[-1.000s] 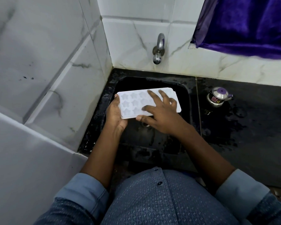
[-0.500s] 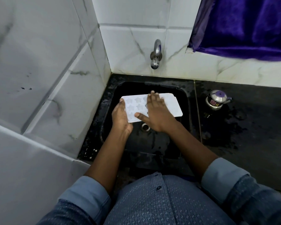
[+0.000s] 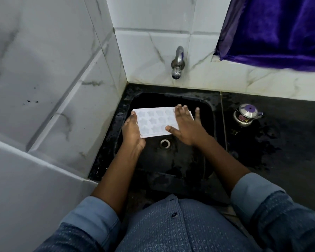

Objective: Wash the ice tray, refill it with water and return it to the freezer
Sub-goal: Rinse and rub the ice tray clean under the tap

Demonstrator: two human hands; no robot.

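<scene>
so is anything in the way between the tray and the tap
Nothing visible. The left hand grips the ice tray by its left end over the sink, the right hand lies flat on its right end, and the space up to the tap is open.

White ice tray (image 3: 157,122) with star-shaped cavities, face up, roughly level, held above the black sink (image 3: 208,113)

Ice tray (image 3: 154,122) over the sink (image 3: 210,113), tap (image 3: 177,62) behind, kettle (image 3: 246,115) right.
</scene>
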